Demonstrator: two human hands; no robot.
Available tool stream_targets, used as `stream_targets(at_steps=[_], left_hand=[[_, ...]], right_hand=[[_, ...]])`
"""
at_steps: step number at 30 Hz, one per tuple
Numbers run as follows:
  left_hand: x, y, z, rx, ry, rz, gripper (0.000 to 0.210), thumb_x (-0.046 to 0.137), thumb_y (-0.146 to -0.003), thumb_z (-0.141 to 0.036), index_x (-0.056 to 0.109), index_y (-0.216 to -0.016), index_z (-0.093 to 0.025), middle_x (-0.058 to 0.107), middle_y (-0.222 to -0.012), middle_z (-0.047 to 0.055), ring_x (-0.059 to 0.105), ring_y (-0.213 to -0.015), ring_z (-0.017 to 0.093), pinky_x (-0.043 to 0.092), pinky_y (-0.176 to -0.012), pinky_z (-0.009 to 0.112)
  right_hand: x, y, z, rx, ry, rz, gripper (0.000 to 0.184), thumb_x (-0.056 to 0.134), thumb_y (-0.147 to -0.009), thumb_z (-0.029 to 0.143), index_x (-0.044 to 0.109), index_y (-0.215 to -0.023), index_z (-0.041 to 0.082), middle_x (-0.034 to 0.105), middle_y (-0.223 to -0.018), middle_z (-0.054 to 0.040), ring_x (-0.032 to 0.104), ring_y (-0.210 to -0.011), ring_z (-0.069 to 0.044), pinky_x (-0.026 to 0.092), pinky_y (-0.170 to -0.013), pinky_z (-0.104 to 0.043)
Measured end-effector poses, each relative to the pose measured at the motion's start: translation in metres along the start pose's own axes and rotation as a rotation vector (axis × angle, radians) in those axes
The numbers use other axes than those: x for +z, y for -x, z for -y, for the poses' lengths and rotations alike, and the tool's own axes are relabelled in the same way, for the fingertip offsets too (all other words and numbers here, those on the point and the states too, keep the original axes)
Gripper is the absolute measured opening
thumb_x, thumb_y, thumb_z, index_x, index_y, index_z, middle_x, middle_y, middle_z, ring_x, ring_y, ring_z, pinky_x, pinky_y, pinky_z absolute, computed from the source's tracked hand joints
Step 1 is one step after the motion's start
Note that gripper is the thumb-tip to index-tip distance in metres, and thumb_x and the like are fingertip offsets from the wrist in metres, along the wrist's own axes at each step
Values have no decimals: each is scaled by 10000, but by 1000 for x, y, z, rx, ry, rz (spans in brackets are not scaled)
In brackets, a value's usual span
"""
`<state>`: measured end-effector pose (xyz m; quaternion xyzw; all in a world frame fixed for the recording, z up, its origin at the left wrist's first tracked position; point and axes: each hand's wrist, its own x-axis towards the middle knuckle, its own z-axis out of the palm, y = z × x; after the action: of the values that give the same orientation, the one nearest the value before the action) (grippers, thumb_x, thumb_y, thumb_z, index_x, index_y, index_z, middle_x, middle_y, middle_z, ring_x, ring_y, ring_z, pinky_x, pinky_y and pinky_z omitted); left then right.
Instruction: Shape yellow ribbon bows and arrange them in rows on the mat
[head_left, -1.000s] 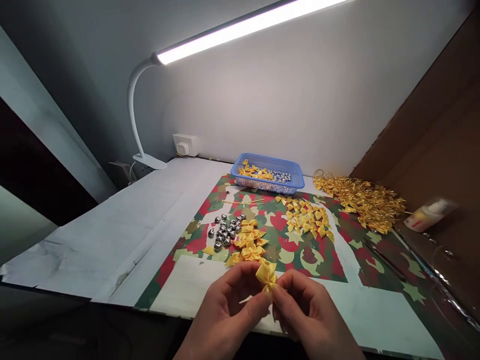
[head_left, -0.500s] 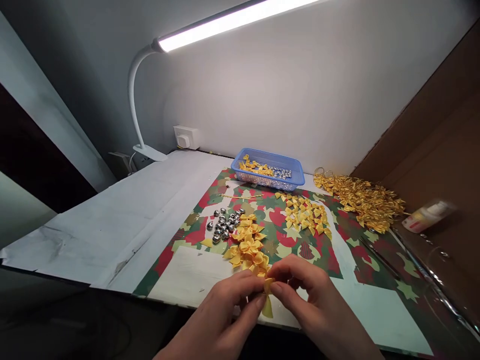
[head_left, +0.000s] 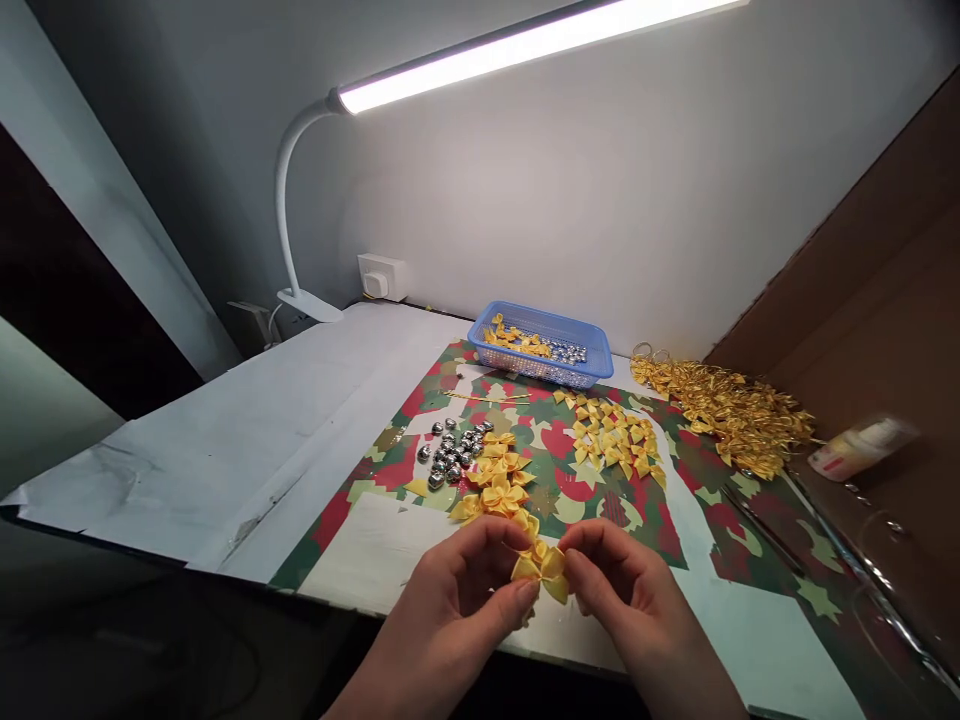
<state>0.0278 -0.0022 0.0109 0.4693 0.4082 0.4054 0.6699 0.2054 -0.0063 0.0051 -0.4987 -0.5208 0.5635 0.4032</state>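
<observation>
Between my hands, near the table's front edge, is a yellow ribbon bow (head_left: 551,570) with its loops spread. My left hand (head_left: 469,590) pinches its left side between thumb and fingers. On the bow's right side, the thumb and forefinger of my right hand (head_left: 626,585) are closed. Just beyond my fingers lies a row of yellow ribbon flowers (head_left: 501,490), partly hidden by the left hand. Silver jingle bells (head_left: 448,455) are scattered to the left of that row. Loose yellow bows (head_left: 615,435) lie farther back on the right.
A blue basket (head_left: 600,368) of bows and silver bells stands against the wall. Gold tasselled pieces (head_left: 742,410) are heaped at the right, near a white bottle (head_left: 859,450) and tweezers (head_left: 765,530). A lamp (head_left: 281,200) is clamped at the back left. Patterned paper (head_left: 555,485) covers the table.
The bow between my fingers has turned and opened out, showing its spread loops instead of a narrow edge. My hands have moved slightly apart. The whole view has shifted a little.
</observation>
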Motion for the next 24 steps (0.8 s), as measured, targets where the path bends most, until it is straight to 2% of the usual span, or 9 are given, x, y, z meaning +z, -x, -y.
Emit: stream_targets(at_steps=[4,7,9,15,20,24], left_hand=[[-3,1,2,-29,7,44,139,688,-851,-215,614,-969,-212,582,-723,-46,501,-674,123,411,-625,235],[-3,2,2,3,-57,25,170,668,-854,-219,592,-1006,-225,591,-757,-35,526,-721,144,434,-661,249],[-2,3,1,38,-140,28,151,632,-873,-216,586,-1016,-232,602,-783,-24,548,-749,162,458,-697,269],[-2,7,0,57,-325,56,144,560,-913,-210,559,-1049,-256,649,-809,-10,610,-777,186,496,-719,271],[-1,6,-5,84,-375,36,124,570,-898,-213,563,-1020,-236,648,-789,-1,625,-756,198,515,-702,278],[0,5,-10,76,-360,77,109,569,-894,-193,596,-998,-216,680,-853,30,645,-811,215,524,-743,291]], right_hand=[[-8,3,6,-103,179,-7,245,559,-919,456,647,-1021,252,662,-951,-39,601,-854,-203,472,-724,-291],[-5,3,11,-252,336,20,102,584,-911,315,668,-917,258,656,-975,-30,602,-893,-200,459,-771,-294],[0,2,13,-303,382,53,75,596,-889,229,658,-849,241,641,-969,-22,598,-917,-188,439,-806,-287],[7,-4,10,-276,405,69,70,588,-878,195,612,-817,218,628,-909,-5,572,-854,-167,390,-741,-279],[8,-2,11,-261,372,105,117,540,-894,196,570,-782,210,606,-876,-5,553,-828,-164,392,-737,-276],[10,-2,11,-171,319,110,177,505,-917,279,488,-752,218,543,-797,9,491,-754,-165,378,-670,-277]])
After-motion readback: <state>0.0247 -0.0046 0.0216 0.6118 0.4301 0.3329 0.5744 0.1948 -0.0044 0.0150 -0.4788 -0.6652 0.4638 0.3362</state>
